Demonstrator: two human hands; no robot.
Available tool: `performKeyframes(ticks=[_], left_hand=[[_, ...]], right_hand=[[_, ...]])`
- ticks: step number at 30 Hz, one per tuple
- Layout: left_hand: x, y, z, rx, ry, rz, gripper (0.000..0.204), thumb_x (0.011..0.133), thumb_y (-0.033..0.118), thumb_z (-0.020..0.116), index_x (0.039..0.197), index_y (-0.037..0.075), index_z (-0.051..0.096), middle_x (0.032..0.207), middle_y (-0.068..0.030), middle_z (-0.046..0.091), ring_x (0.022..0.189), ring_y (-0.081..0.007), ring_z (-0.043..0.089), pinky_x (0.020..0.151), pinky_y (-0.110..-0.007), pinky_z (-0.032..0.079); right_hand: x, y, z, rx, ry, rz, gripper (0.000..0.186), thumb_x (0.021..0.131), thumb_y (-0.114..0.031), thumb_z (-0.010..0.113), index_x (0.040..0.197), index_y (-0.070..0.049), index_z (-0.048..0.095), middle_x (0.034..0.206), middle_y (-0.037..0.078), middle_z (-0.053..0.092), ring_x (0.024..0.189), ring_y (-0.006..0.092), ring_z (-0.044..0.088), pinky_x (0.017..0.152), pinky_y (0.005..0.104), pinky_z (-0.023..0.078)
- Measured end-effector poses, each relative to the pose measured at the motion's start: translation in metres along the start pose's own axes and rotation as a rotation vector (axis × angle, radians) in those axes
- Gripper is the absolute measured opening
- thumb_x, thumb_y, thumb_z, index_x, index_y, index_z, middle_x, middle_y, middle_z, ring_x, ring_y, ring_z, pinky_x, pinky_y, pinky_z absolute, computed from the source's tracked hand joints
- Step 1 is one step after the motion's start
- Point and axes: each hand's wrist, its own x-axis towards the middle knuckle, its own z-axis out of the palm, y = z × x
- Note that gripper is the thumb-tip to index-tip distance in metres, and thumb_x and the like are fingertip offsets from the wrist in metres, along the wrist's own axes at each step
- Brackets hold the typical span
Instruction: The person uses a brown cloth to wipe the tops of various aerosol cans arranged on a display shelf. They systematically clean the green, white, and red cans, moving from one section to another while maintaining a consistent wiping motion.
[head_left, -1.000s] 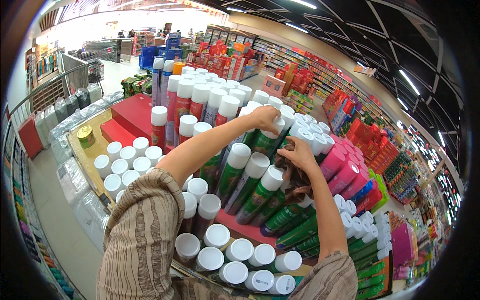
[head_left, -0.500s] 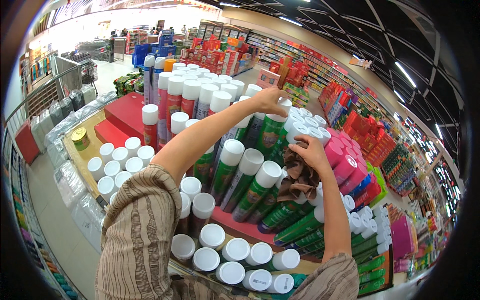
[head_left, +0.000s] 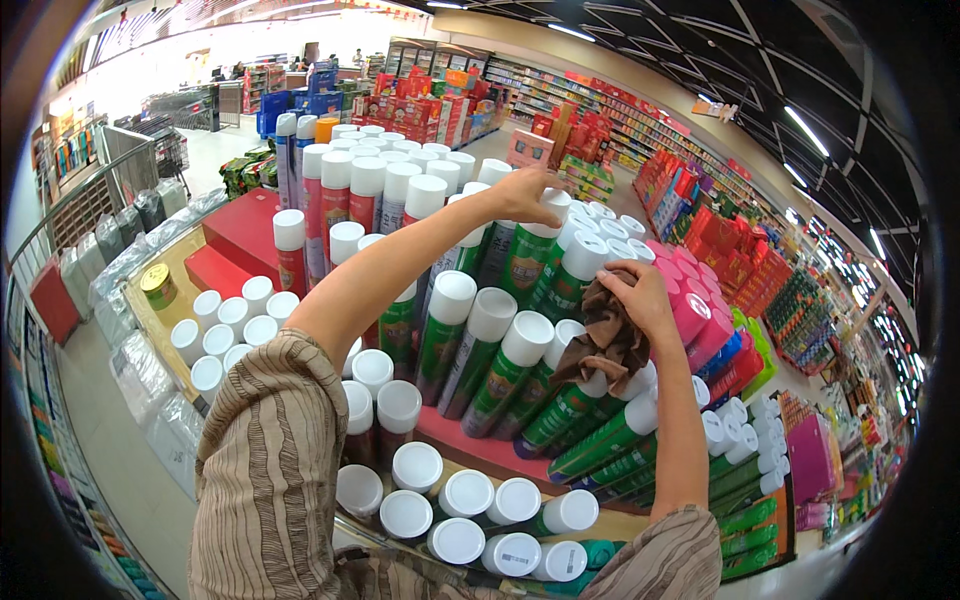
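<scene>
Dense rows of spray cans with white caps cover a stepped red display [head_left: 480, 445]. My left hand [head_left: 525, 198] is closed on the white cap of a tall green can [head_left: 530, 260] in the middle rows. Lower and to its right, my right hand [head_left: 635, 290] grips a crumpled brown cloth [head_left: 600, 345], which lies against neighbouring green cans [head_left: 500, 370]. Pink cans [head_left: 700, 330] stand just right of that hand. Red cans [head_left: 335, 190] and more white caps [head_left: 455, 540] stand to the left and at the front.
A yellow tin [head_left: 157, 285] sits on the left board beside the red step [head_left: 240, 230]. Wrapped bundles [head_left: 140, 370] line the left edge, near a metal railing [head_left: 130, 150]. Stacked red boxes [head_left: 420, 100] and long shelves [head_left: 590, 110] stand behind, with distant people at the back.
My left hand has risen slightly from where it was a second ago. My right hand has moved up and right with the cloth. The view has shifted a little.
</scene>
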Motion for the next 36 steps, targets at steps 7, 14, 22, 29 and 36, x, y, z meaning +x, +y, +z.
performKeyframes(ticks=[7, 14, 22, 29, 36], left_hand=[[-0.002, 0.0, 0.004, 0.082, -0.063, -0.032, 0.072, 0.067, 0.043, 0.077, 0.123, 0.001, 0.057, 0.114, -0.0218, 0.054, 0.111, -0.0356, 0.05, 0.095, -0.041, 0.041], [-0.003, -0.005, 0.012, 0.069, -0.1, -0.069, 0.072, 0.067, 0.043, 0.077, 0.123, 0.001, 0.057, 0.112, -0.0219, 0.054, 0.108, -0.0358, 0.051, 0.093, -0.041, 0.041], [-0.006, -0.007, 0.02, 0.114, -0.108, -0.09, 0.072, 0.066, 0.042, 0.078, 0.123, 0.003, 0.057, 0.11, -0.0229, 0.055, 0.107, -0.0363, 0.052, 0.092, -0.041, 0.042], [-0.012, -0.004, 0.013, 0.207, -0.16, -0.104, 0.071, 0.067, 0.044, 0.076, 0.123, 0.004, 0.057, 0.111, -0.021, 0.057, 0.104, -0.0355, 0.056, 0.089, -0.041, 0.045], [-0.018, -0.004, 0.01, 0.265, -0.239, -0.134, 0.071, 0.066, 0.044, 0.075, 0.123, 0.004, 0.058, 0.112, -0.0189, 0.058, 0.105, -0.0333, 0.057, 0.087, -0.04, 0.046]], right_hand=[[-0.006, 0.005, -0.018, 0.077, 0.059, -0.05, 0.033, 0.079, -0.028, 0.071, 0.091, 0.002, 0.068, 0.078, 0.011, 0.069, 0.075, 0.0175, 0.065, 0.071, 0.0295, 0.05], [-0.01, 0.003, -0.026, -0.069, 0.062, 0.067, 0.031, 0.079, -0.028, 0.069, 0.079, 0.003, 0.066, 0.067, 0.013, 0.064, 0.063, 0.0181, 0.061, 0.062, 0.0316, 0.048], [-0.015, -0.003, -0.023, -0.121, 0.107, 0.026, 0.032, 0.078, -0.028, 0.07, 0.079, 0.003, 0.066, 0.067, 0.013, 0.064, 0.064, 0.0183, 0.062, 0.063, 0.0313, 0.048], [-0.018, -0.004, -0.021, -0.04, 0.086, 0.051, 0.032, 0.078, -0.028, 0.07, 0.08, 0.003, 0.066, 0.07, 0.012, 0.065, 0.067, 0.0171, 0.063, 0.064, 0.0303, 0.048], [-0.018, 0.0, -0.018, -0.04, 0.061, 0.038, 0.03, 0.079, -0.028, 0.07, 0.079, 0.002, 0.066, 0.069, 0.012, 0.065, 0.065, 0.0169, 0.063, 0.064, 0.0304, 0.048]])
